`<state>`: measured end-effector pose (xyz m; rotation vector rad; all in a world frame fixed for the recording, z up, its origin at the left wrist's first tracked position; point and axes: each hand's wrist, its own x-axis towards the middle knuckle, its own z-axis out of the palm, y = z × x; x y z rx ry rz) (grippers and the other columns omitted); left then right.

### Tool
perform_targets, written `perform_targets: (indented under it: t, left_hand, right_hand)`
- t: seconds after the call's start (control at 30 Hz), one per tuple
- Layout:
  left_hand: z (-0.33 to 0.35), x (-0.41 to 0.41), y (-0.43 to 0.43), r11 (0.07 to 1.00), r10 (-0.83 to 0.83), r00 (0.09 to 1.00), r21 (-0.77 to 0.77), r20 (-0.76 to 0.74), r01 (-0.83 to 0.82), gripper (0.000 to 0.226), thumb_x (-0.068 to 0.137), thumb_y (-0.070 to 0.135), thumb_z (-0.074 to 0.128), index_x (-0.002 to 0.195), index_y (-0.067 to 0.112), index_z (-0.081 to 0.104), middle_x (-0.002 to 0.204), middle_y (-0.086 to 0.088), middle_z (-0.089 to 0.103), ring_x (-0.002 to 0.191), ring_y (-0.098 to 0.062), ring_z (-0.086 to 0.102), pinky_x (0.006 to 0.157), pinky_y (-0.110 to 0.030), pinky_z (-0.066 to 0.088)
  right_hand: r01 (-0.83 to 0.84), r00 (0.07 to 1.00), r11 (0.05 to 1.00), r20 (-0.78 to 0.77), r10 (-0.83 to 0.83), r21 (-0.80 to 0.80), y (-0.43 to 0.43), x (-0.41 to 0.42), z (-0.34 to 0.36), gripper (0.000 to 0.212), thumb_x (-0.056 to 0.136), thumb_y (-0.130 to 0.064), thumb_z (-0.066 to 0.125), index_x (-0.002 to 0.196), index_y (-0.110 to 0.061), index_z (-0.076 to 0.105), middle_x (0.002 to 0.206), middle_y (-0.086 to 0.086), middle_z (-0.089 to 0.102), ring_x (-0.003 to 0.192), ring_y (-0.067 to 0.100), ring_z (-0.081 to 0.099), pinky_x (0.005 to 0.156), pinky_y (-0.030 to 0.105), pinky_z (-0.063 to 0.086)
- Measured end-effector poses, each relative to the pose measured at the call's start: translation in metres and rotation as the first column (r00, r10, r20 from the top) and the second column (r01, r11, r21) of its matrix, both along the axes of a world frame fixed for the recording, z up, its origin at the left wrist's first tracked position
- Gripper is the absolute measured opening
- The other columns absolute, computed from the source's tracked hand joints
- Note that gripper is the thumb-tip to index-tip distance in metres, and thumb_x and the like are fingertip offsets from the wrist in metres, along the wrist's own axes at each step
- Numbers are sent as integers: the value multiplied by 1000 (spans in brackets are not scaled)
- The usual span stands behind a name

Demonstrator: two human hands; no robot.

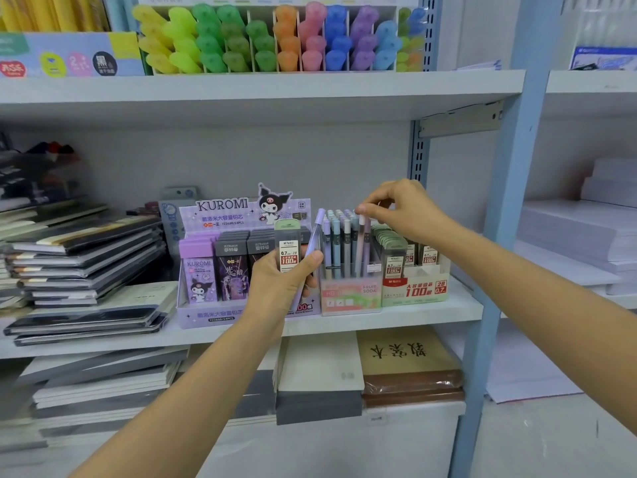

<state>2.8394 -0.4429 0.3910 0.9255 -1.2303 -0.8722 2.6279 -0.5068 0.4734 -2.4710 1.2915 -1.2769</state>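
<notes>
1. Your right hand [403, 208] is over the top of the pencil display box [350, 294]. The thumb and forefinger are closed together in a pinch on the cap of the pale pink mechanical pencil [361, 243]. The other fingers are curled loosely behind them.
2. This pencil stands upright directly under your fingertips, in the front row. Other pencils stand close on both sides of it.
3. To do this step well, pinch only this one cap and pull straight up, not toward you. In this way the neighbours probably do not tilt or come out with it.
4. Your left hand [279, 281] is lower than the right hand and to its left, and it is full. The fingers and thumb are curled round a lead refill case [289, 246] and a purple mechanical pencil [315, 236] together. The pencil lies slanted on the thumb side.
5. I think two things in one hand can slip, so press the thumb firmly on the case.
6. The box of lead refills [417, 288] stands under your right wrist. Raise the wrist a little, so that you do not brush the green caps.
</notes>
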Motion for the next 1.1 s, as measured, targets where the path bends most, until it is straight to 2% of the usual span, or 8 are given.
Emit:
perform_targets:
  t: [0.13,0.33,0.57,0.63,0.73,0.8,0.93,1.1]
  left_hand:
    - [1,-3,0,1000,-12,1000,5,-14,12,12,83,21,73,86,14,65,61,-1,64,54,-11,60,52,-23,53]
    - [1,-5,-1,1000,-15,1000,8,-13,15,13,83,21,73,88,13,65,61,0,64,54,-9,60,52,-23,53]
    - [-1,-3,-2,1000,-17,1000,11,-7,17,15,83,23,73,90,13,66,58,2,65,53,-10,60,52,-23,53]
    - [-1,-3,-2,1000,-17,1000,19,-8,17,15,83,23,73,90,12,66,58,1,64,54,-10,60,54,-25,54]
    - [0,-6,-1,999,-34,999,25,-5,34,19,82,22,74,92,7,66,63,-3,63,56,-13,58,58,-29,54]
    - [1,-8,1,998,-51,999,27,4,51,26,82,22,75,96,2,66,68,-7,61,58,-14,58,58,-27,53]
    - [3,-6,7,994,-104,995,28,0,104,27,81,24,75,98,5,67,66,-7,63,57,-15,57,53,-24,50]
    - [2,3,10,998,-57,998,8,-32,57,12,83,22,74,79,14,67,60,-3,64,49,-11,55,47,-21,48]
  right_hand:
    - [15,1000,1000,4,-15,8,-5,6,-4,18,85,-32,71,67,-30,67,70,-12,66,60,-11,56,57,2,41]
    - [174,982,985,-69,-173,-2,-17,13,-11,35,76,-49,74,64,-18,62,62,-2,62,58,11,54,58,28,46]
    - [122,989,992,-86,-124,-26,-8,10,-7,25,83,-52,65,87,-27,67,74,-8,63,65,4,53,59,20,42]
    - [36,999,999,32,-35,-23,0,8,-2,20,85,-45,66,96,-28,68,83,-8,66,71,3,56,62,19,45]
    - [-271,932,947,292,214,170,17,13,4,24,88,-34,68,109,-22,68,91,-2,72,70,4,64,57,15,49]
    - [-372,911,886,293,291,277,24,20,2,23,88,-24,69,108,-14,68,88,2,74,71,10,67,61,20,55]
    - [-431,870,854,387,307,292,30,23,0,16,88,-11,67,101,-4,66,87,10,73,76,17,69,68,23,57]
    - [-538,750,795,590,300,280,33,13,4,17,88,-10,66,103,-2,62,89,14,74,79,22,72,68,22,58]
